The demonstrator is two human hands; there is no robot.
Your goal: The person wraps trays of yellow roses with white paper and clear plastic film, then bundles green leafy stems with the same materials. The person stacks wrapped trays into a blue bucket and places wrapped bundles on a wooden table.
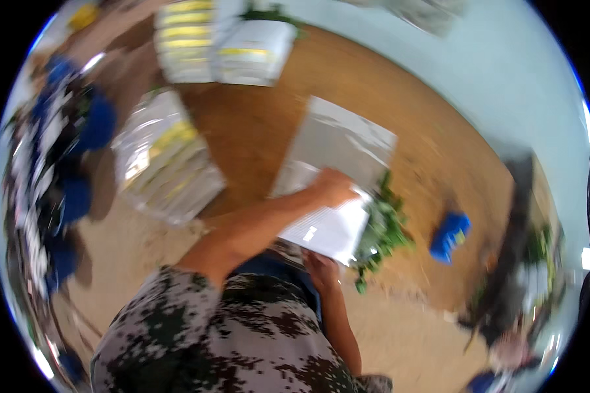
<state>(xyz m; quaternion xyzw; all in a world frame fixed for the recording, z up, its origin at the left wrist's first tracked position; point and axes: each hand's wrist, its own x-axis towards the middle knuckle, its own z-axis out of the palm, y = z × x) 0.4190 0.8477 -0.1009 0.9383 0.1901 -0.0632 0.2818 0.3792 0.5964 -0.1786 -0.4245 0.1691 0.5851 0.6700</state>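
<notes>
A silvery-white wrapping sheet (364, 134) lies on the brown tabletop, its near part folded over into a bright ribbed white panel (324, 229). Green leafy stems (387, 226) stick out past the panel's right side. My left hand (334, 188) reaches across from the left, its fingers curled at the panel's far edge. Below, at the panel's near edge, my right hand (322, 270) grips the wrap from underneath. Part of its fingers is covered by the sheet, and motion blur softens both hands.
To the left is a clear plastic-wrapped pack (167, 160) with yellow bands. White and yellow-banded bundles (252, 52) with greenery sit at the far edge. A small blue object (451, 237) rests on the right. Blue buckets (95, 121) line the left side.
</notes>
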